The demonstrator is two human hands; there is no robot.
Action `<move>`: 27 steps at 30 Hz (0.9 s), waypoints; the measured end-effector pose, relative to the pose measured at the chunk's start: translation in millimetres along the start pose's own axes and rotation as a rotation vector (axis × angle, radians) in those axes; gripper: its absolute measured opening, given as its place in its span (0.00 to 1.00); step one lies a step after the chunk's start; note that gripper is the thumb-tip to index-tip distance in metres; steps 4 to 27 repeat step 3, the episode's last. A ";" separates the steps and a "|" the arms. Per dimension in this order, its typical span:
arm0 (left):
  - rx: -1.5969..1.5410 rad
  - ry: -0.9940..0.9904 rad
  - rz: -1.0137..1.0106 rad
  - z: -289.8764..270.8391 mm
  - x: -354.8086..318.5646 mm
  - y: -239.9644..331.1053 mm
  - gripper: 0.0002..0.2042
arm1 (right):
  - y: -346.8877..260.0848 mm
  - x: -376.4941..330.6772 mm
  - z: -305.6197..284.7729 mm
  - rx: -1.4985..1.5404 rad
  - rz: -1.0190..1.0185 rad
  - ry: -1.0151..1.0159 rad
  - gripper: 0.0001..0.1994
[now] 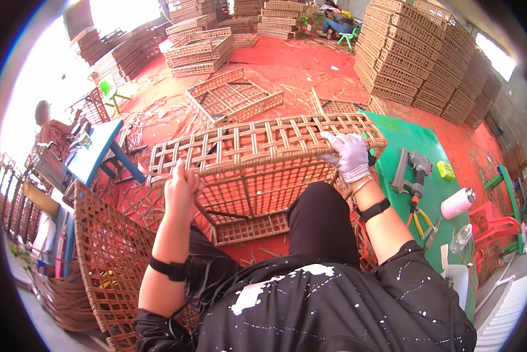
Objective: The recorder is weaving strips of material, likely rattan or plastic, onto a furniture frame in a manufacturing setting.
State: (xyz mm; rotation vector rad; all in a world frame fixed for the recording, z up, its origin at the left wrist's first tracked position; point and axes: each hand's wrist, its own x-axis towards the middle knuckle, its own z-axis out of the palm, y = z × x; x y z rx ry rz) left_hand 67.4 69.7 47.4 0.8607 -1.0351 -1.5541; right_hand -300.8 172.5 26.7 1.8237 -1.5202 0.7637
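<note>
Holding: you have the woven rattan basket (pixel 252 164) tipped on its side over your knee, above the red floor (pixel 287 64).
Left grip (pixel 181 188): bare, fist closed on the near rim, steadying it.
Right grip (pixel 350 155): gloved, fingers clamped over the far rim, keeping the open side facing you.
Tabletop (pixel 416 141): green, at your right, nail gun (pixel 410 173) and pliers (pixel 419 218) within reach.

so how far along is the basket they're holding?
Done: the woven basket has a full lattice on its top face and sides, and finished ones stand in stacks behind. In hand: the left hand grips its near rim bare, and the gloved right hand holds the right end. Left: cannot tell which strands are unfinished; the nail gun and pliers lie unused on the green table.
</note>
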 end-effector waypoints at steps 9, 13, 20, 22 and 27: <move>-0.015 -0.028 0.013 -4.4 17.6 -6.1 0.25 | 2.9 4.0 9.1 -0.030 0.059 -0.069 0.28; -0.015 -0.028 0.013 -4.4 17.6 -6.1 0.25 | 2.9 4.0 9.1 -0.030 0.059 -0.069 0.28; -0.015 -0.028 0.013 -4.4 17.6 -6.1 0.25 | 2.9 4.0 9.1 -0.030 0.059 -0.069 0.28; -0.015 -0.028 0.013 -4.4 17.6 -6.1 0.25 | 2.9 4.0 9.1 -0.030 0.059 -0.069 0.28; -0.015 -0.028 0.013 -4.4 17.6 -6.1 0.25 | 2.9 4.0 9.1 -0.030 0.059 -0.069 0.28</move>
